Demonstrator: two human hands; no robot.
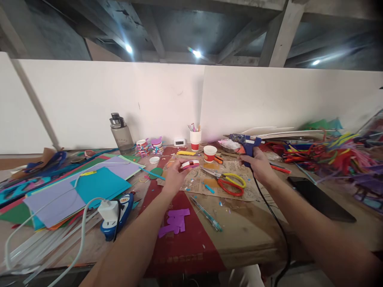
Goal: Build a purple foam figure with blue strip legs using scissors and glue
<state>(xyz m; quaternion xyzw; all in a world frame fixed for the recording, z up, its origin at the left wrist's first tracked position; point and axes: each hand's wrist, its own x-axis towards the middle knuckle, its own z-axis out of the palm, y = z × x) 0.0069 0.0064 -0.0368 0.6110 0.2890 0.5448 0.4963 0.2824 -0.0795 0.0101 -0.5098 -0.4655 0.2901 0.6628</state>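
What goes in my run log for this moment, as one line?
left hand: holds small red-and-white paper cup | right hand: grips blue glue gun | yellow-and-red-handled scissors: on newspaper

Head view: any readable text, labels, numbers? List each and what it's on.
Nothing can be read for certain.
Small white clock: dark display, digits too small to read.
Newspaper sheet under the scissors: print too blurred.
Red sheet: faint marks near its front edge, illegible.
Paper cup and the piece in the left hand: red bands, no legible words.

Glue gun point(247, 144) grip hidden inside right hand point(259, 165).
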